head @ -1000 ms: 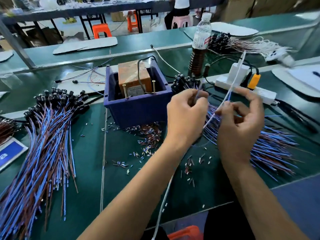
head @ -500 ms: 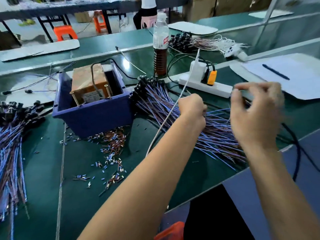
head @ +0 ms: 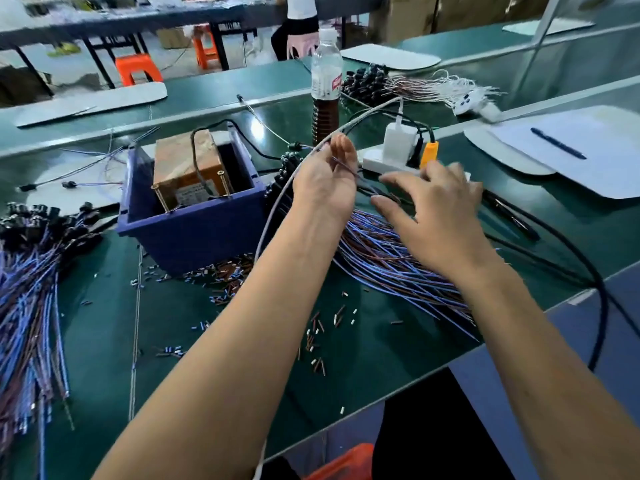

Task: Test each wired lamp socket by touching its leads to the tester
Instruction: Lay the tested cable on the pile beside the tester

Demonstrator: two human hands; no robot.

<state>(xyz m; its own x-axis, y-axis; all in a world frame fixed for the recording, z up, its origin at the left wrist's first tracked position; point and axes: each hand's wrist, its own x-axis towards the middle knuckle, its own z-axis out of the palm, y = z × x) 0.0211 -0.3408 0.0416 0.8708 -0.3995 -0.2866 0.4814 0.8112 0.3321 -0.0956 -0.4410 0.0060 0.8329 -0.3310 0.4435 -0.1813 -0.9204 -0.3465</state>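
Observation:
The tester (head: 188, 169), an orange-brown block with two upright metal posts, sits in a blue bin (head: 194, 230). A pile of wired lamp sockets (head: 388, 258) with blue and brown leads and black heads lies right of the bin. My left hand (head: 325, 181) is raised over that pile, pinching the thin leads of one wired socket near the fingertips. My right hand (head: 429, 209) hovers over the pile with fingers spread, blurred, holding nothing. A second large pile of wired sockets (head: 34, 271) lies at the far left.
Cut wire scraps (head: 318, 327) litter the green mat. A white power strip (head: 391, 161) with plugs, a bottle (head: 325, 98), paper with a pen (head: 557, 143), black cables (head: 599, 292) and a grey cable (head: 277, 206) crossing my left forearm surround the work area.
My left hand rose from the pile with one socket's leads pinched. My right hand dropped from a raised pinch and spread its fingers over the pile. The view swung slightly left.

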